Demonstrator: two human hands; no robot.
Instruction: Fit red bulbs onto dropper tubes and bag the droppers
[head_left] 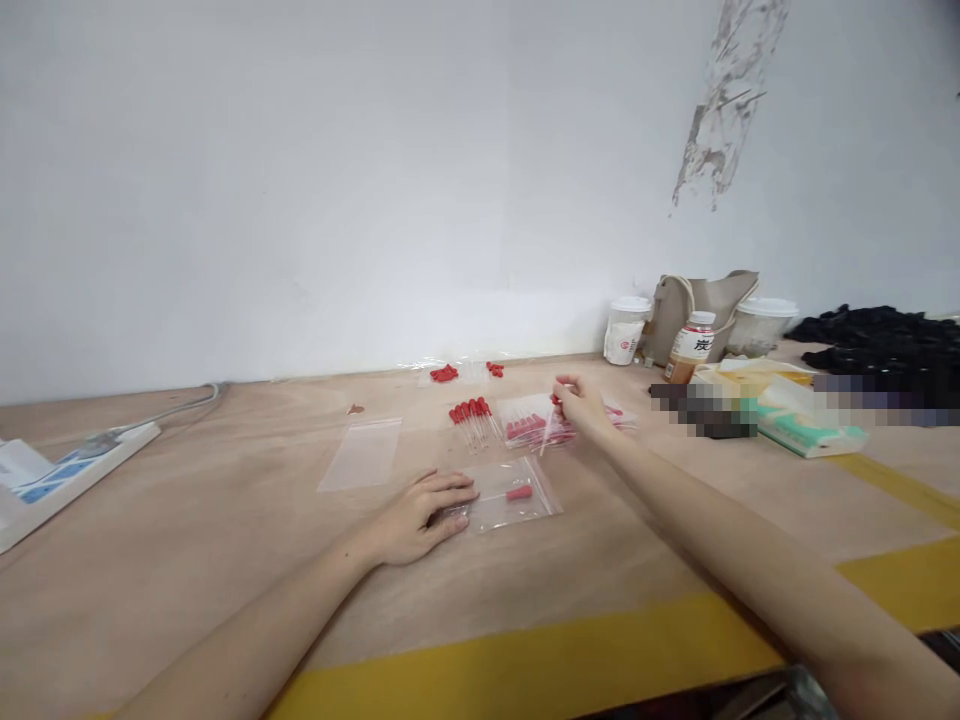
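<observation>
My left hand (417,515) lies on the left end of a clear zip bag (491,515), its fingers stretched out. Inside that bag is a dropper with a red rubber bulb (519,493). Above a pile of bagged red-bulb droppers (525,428), my right hand (582,404) pinches a dropper (548,432) by its red bulb, with the pale tube pointing down. Several loose droppers (471,412) lie side by side between the hands, bulbs toward the wall. A flat zip bag (364,455) rests to the left.
Red rubber bulbs (444,373) lie near the wall on clear plastic. At left is a power strip (82,475). Back right stand a white-lidded cup (627,330), a drink bottle (691,348), a grey bag (709,300) and a tissue pack (810,425). Yellow tape (540,660) edges the table.
</observation>
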